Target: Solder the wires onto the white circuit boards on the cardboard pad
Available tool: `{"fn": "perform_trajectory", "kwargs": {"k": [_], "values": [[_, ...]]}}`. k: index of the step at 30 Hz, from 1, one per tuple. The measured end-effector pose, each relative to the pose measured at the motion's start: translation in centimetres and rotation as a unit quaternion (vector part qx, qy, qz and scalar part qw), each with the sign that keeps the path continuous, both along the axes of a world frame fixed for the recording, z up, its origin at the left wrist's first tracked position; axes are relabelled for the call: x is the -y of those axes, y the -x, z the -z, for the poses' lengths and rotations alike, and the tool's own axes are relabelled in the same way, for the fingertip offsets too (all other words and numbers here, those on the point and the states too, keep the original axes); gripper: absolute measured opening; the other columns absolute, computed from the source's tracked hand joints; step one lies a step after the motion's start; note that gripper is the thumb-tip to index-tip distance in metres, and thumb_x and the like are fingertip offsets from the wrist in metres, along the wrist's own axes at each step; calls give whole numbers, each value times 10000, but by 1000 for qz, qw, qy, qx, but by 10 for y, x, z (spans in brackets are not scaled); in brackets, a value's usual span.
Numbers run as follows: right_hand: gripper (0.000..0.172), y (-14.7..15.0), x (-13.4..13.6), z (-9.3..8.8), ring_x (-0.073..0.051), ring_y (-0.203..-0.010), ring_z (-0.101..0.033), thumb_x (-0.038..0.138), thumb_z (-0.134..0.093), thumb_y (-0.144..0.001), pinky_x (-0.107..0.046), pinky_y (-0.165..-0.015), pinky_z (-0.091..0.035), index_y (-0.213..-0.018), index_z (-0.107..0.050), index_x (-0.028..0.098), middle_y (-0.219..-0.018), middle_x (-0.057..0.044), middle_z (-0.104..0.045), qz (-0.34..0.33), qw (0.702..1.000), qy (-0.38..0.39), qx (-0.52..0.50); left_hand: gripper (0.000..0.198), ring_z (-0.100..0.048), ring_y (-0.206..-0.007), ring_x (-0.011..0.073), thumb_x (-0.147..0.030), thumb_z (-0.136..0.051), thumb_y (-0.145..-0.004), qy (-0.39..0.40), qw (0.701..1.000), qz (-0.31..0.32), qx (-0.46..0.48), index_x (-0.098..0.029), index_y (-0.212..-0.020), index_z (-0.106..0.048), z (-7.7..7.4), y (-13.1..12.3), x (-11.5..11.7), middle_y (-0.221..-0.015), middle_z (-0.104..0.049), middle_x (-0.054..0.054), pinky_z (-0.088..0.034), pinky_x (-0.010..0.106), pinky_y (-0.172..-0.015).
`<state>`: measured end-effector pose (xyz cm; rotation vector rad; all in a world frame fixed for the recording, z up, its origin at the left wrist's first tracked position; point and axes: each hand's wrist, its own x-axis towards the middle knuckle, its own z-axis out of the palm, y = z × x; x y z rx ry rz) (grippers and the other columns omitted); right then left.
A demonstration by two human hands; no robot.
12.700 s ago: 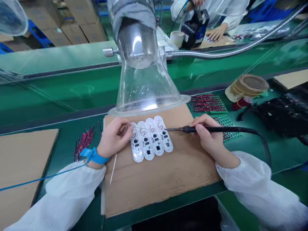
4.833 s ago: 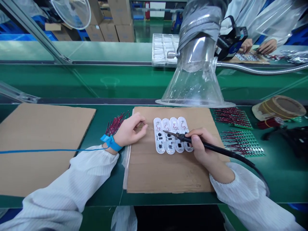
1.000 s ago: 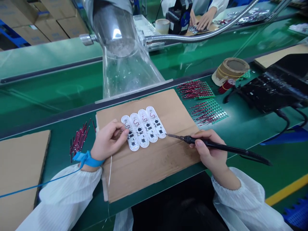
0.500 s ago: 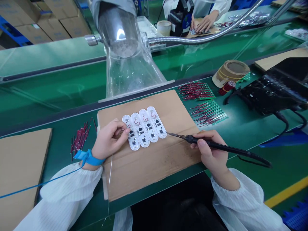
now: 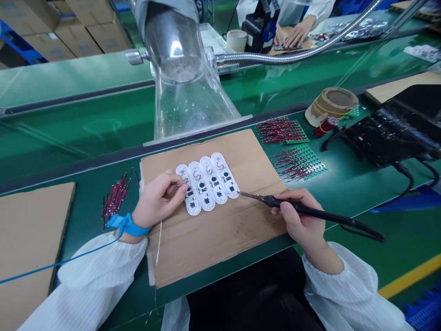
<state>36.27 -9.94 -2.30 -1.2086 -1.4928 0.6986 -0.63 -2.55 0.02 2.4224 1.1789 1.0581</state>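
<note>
Several white oblong circuit boards [image 5: 208, 185] lie side by side on a brown cardboard sheet [image 5: 220, 230]. My left hand [image 5: 157, 201], with a blue wrist strap [image 5: 126, 225], pinches a thin solder wire [image 5: 158, 239] at the left board's edge. My right hand [image 5: 298, 216] grips a black soldering iron [image 5: 310, 213] like a pen. Its tip rests at the lower right edge of the rightmost board.
A clear fume hood [image 5: 188, 92] on a flexible metal hose hangs just behind the cardboard. Loose red wires [image 5: 115, 198] lie to the left, green boards with red wires [image 5: 292, 147] to the right, with a tape roll [image 5: 332, 103] and black equipment [image 5: 389, 133]. Another person's hands [image 5: 296, 32] work across the belt.
The iron's tip stays by the rightmost board, shifting slightly. My left hand keeps its pinch on the wire. The view has drifted a little.
</note>
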Motion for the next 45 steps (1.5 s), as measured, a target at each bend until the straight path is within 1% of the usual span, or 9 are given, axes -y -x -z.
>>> {"fn": "perform_trajectory", "kwargs": {"k": [7,13,18,23,28,33,38,41,45], "values": [[70,0,-1,-4,-149,-639,-770,268,-761,-1028,-238,-608,-640,-1093,-777,249,-875,-20,-786,-31,999,0,33,125,-384,-554,75,-145,-665,-1002,5,1000,0,-1,-216,-933,-590,0,0,0,-719,-376,-88,-322,217,-538],[82,1,-1,-2,-146,-647,-778,287,-759,-1036,-236,-613,-653,-1105,-777,247,-916,-30,-795,-18,1000,0,5,128,-386,-543,78,-143,-669,-990,4,1000,-1,3,-218,-921,-593,-3,-2,0,-709,-385,-87,-322,221,-525],[73,1,-2,-6,-156,-645,-783,288,-771,-1028,-243,-631,-654,-1091,-783,253,-868,-20,-803,-43,999,-1,32,126,-390,-537,79,-136,-665,-982,4,1000,-1,-3,-218,-914,-599,-4,-3,0,-704,-394,-85,-328,221,-520],[88,1,-2,-6,-157,-636,-782,304,-776,-1027,-245,-618,-655,-1097,-782,250,-884,-26,-811,-35,999,-5,23,123,-406,-547,82,-144,-662,-988,3,1000,-1,-5,-219,-911,-601,-3,-3,0,-704,-394,-82,-335,218,-526],[92,1,-4,-7,-178,-626,-789,312,-777,-1028,-268,-607,-661,-1089,-777,244,-836,-25,-822,-56,998,-3,36,119,-404,-545,84,-150,-658,-989,5,1000,1,-11,-220,-914,-598,-4,-3,0,-704,-407,-81,-334,219,-528],[123,3,-1,-9,-184,-640,-784,353,-777,-1032,-292,-602,-666,-1087,-775,243,-884,-42,-810,-32,999,3,6,110,-395,-538,89,-169,-651,-985,10,1000,-4,9,-219,-903,-597,-3,-3,-1,-694,-413,-78,-328,228,-529],[124,23,4,-17,-169,-641,-758,373,-734,-1064,-296,-611,-661,-1092,-759,255,-880,-34,-776,20,997,8,-69,106,-405,-560,96,-159,-658,-972,-5,998,-41,37,-215,-913,-590,-2,0,-1,-695,-421,-74,-337,240,-545],[131,34,3,-15,-164,-641,-757,373,-740,-1060,-278,-598,-648,-1081,-760,246,-853,-25,-771,15,998,6,-66,112,-415,-577,95,-148,-657,-976,-8,998,-44,43,-213,-924,-581,-1,0,-2,-714,-439,-69,-348,235,-552],[158,38,0,-11,-152,-609,-747,391,-734,-1063,-247,-555,-618,-1047,-753,235,-801,-14,-770,9,997,22,-69,100,-414,-578,98,-152,-649,-973,2,998,-41,45,-213,-932,-582,-1,-1,-3,-721,-447,-65,-352,240,-550]]}}
